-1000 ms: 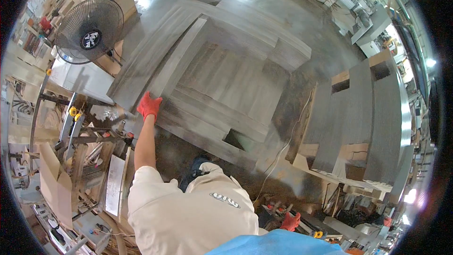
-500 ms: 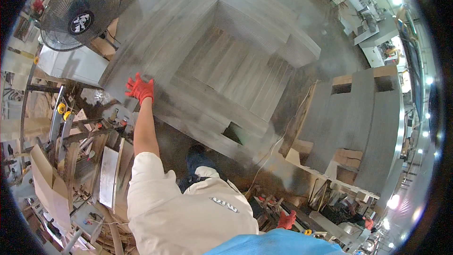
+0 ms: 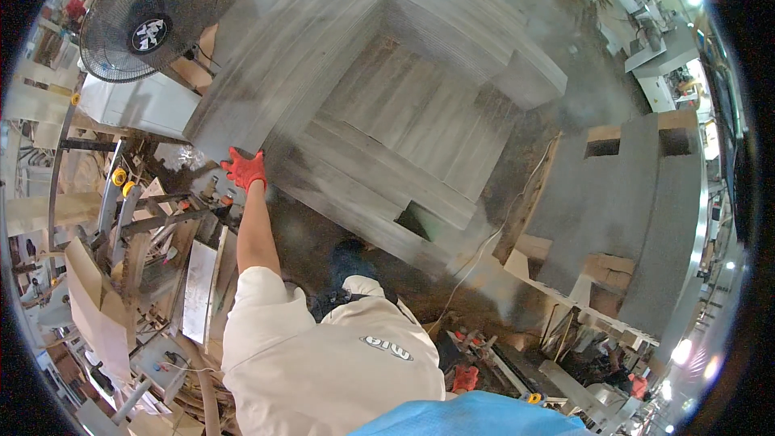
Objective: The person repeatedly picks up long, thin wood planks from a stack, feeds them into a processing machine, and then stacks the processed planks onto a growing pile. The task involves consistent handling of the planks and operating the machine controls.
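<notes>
A red glove covers my left hand [image 3: 245, 168], which reaches forward with its fingers spread. It is at the near left edge of a large grey wooden frame [image 3: 323, 182] built of boards with a recessed middle; I cannot tell whether it touches the edge. My right hand [image 3: 466, 378], also red-gloved, is low in the view beside my shirt and the blue cloth [image 3: 476, 416]. Its fingers are too small and partly hidden to read. Dark tools and metal parts [image 3: 496, 359] lie near it.
A black fan [image 3: 149, 20] stands over a white box [image 3: 141, 105] at the far left. Wood offcuts and metal bars [image 3: 198, 291] crowd the left. A pale cord [image 3: 517, 202] runs along the floor between the frame and a second grey panel with cutouts [image 3: 601, 202].
My left hand has drawn back a little from over the frame toward its near left edge, fingers still spread. My right hand has moved left, closer to my body, and shows less.
</notes>
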The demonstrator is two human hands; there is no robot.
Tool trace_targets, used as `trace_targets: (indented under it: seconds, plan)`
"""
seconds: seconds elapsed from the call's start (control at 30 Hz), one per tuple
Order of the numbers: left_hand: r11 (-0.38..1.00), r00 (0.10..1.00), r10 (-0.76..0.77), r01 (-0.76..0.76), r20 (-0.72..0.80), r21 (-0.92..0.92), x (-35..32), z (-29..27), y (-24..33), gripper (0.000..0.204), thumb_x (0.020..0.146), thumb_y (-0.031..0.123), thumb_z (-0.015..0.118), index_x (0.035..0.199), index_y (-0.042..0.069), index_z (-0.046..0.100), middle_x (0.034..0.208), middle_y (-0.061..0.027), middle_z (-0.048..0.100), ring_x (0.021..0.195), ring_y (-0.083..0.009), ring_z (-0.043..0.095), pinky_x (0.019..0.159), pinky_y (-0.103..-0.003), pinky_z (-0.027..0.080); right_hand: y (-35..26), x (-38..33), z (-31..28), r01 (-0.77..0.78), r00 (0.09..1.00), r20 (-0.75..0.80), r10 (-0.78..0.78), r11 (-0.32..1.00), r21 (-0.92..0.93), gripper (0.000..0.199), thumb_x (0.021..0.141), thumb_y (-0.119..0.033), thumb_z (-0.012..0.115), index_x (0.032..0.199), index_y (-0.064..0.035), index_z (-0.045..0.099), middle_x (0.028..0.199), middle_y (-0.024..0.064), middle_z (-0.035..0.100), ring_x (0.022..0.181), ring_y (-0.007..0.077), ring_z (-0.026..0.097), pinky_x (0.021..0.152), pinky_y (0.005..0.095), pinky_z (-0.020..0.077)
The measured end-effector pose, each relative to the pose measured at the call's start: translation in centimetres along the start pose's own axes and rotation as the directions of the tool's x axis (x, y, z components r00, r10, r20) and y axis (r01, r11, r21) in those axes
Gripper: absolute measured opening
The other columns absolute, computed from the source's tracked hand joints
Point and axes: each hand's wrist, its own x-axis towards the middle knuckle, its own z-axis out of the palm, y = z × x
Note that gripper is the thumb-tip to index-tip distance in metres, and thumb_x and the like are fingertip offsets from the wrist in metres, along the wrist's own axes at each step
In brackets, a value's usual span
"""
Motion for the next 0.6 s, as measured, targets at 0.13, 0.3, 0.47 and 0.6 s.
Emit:
trace_targets:
  seconds: [0.13,0.3,0.47,0.6]
  plan:
    - [0.997,0.995,0.016,-0.009,-0.094,0.079,-2.2,-0.6,0.0,0.094,0.076,0.044,0.088,0.155,0.025,0.040,0.163,-0.0247,0.028,0.139,-0.0510,0.042,0.106,-0.060,0.045,0.4,1.3,1.0,-0.002,0.998,0.063,0.001,1.000,0.011,0.057,0.085,-0.034,0.082,0.130,-0.0113,0.055,0.133,0.0166,0.061,0.116,0.0392,0.062,0.093,0.0565,0.0517]
    - [0.825,0.824,0.528,-0.555,-0.205,-0.110,-10.6,1.7,0.4,0.076,0.080,0.034,0.086,0.143,0.011,0.052,0.143,-0.0221,0.053,0.141,-0.0423,0.040,0.115,-0.054,0.036,3.0,3.1,1.0,-0.010,0.991,-0.131,-0.003,0.995,-0.098,0.067,0.093,-0.047,0.071,0.146,-0.0136,0.047,0.146,0.0163,0.054,0.125,0.0393,0.057,0.094,0.0558,0.0519]
    - [0.350,0.525,0.820,-0.776,-0.228,-0.525,-31.5,-7.3,8.2,0.036,0.092,0.022,0.074,0.122,0.007,0.064,0.125,-0.0106,0.065,0.123,-0.0368,0.055,0.095,-0.043,0.052,7.6,4.8,-4.0,-0.192,0.842,-0.524,0.129,0.979,-0.066,0.062,0.097,-0.046,0.068,0.148,-0.0157,0.049,0.149,0.0126,0.054,0.128,0.0352,0.056,0.094,0.0559,0.0515]
    - [-0.275,0.339,0.786,-0.557,-0.517,-0.783,-43.8,-18.6,12.2,0.037,0.091,0.010,0.073,0.125,0.001,0.062,0.136,-0.0169,0.055,0.126,-0.0317,0.052,0.104,-0.043,0.043,16.2,6.5,-6.5,-0.233,0.633,-0.757,0.161,0.972,0.012,0.053,0.098,-0.043,0.067,0.140,-0.0126,0.057,0.144,0.0142,0.058,0.123,0.0372,0.058,0.094,0.0555,0.0505]
